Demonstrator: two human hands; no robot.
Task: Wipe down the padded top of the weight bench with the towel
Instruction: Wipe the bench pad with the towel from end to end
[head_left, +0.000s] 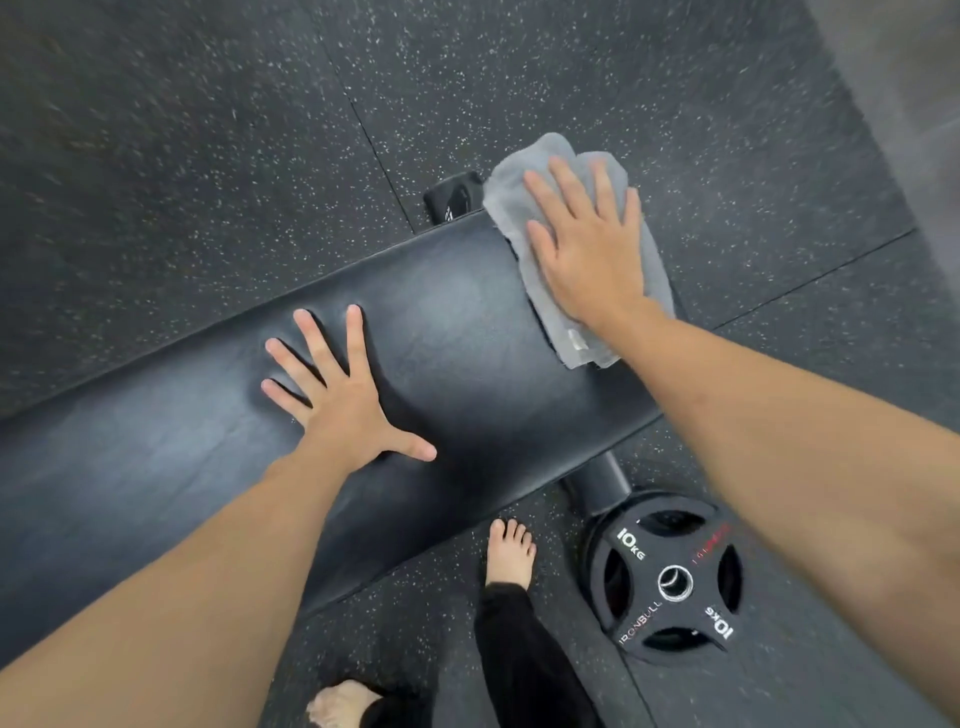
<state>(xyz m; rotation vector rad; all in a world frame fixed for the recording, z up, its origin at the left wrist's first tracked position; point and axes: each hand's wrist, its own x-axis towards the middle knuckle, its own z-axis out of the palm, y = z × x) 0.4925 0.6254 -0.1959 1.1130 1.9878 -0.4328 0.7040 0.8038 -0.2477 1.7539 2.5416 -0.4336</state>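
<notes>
A black padded weight bench (457, 332) runs from the lower left up to the right. A folded grey towel (524, 208) lies across its right end, hanging a little past the far edge. My right hand (587, 244) presses flat on the towel with the fingers spread, palm down. My left hand (332, 395) rests flat on the bare pad near its middle, fingers apart, holding nothing. The pad surface shows a dull sheen around both hands.
A black 10 kg weight plate (670, 582) lies on the speckled rubber floor (208, 156) near the bench's right end, beside a black bench foot (597, 483). Another foot end (452, 200) shows behind the towel. My bare feet (509, 551) stand close to the bench's near edge.
</notes>
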